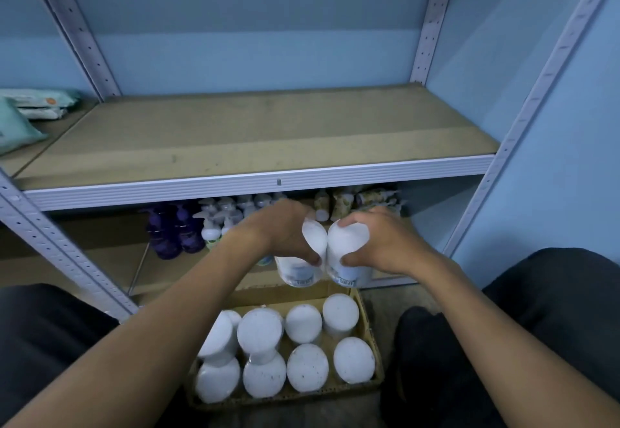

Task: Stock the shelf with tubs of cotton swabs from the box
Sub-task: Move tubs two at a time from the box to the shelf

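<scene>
My left hand grips one white-lidded tub of cotton swabs from the top. Beside it, my right hand grips a second tub the same way. Both tubs hang side by side, touching, above the far end of the cardboard box. The box sits on the floor between my knees and holds several more white-lidded tubs. The brown shelf board lies above and beyond my hands, with nothing on its middle bay.
Purple and white pump bottles crowd the lower shelf behind my hands. Packs of wipes lie on the neighbouring shelf at the left. Grey metal uprights frame the bay. A blue wall stands to the right.
</scene>
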A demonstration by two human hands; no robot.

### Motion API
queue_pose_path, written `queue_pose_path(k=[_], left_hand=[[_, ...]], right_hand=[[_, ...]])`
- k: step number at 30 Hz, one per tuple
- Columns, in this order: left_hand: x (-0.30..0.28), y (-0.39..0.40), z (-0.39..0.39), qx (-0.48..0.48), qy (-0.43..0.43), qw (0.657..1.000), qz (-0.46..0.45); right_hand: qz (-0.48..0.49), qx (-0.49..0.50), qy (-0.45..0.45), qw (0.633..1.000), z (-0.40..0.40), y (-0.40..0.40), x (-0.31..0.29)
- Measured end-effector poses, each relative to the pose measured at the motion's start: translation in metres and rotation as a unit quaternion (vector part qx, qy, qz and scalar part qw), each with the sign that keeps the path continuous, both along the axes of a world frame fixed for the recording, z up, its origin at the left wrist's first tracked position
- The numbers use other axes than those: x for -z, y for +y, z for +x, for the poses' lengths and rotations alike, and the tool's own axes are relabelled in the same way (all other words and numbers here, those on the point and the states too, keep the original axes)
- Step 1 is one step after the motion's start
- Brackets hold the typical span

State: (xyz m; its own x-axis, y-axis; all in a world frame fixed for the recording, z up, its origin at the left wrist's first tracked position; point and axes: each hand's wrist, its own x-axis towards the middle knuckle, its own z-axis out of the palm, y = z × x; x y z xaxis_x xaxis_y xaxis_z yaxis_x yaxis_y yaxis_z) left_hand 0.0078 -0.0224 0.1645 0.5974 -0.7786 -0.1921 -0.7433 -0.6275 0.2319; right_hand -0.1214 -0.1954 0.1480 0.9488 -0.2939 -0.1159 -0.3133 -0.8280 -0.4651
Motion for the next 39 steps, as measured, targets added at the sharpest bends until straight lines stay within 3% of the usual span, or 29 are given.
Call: queue_pose_path(k=[18,27,39], left_hand=[[-0.152,-0.072,0.038,0.041,-0.126,0.99,-0.054],[-0.168,-0.111,0.073,0.027,-0.116,0.992,-0.036],[-0.149,-0.139,0.088,0.043,-0.065,0.996,-0.042]], right_hand=[[-0.041,0.078,-0.168,0.982,0.04,-0.069,-0.123],[-0.079,0.09,-0.161,0.98,0.078,-0.098,-0.143],[-0.094,0.134,-0.118,0.979,0.093,-0.117,-0.12]])
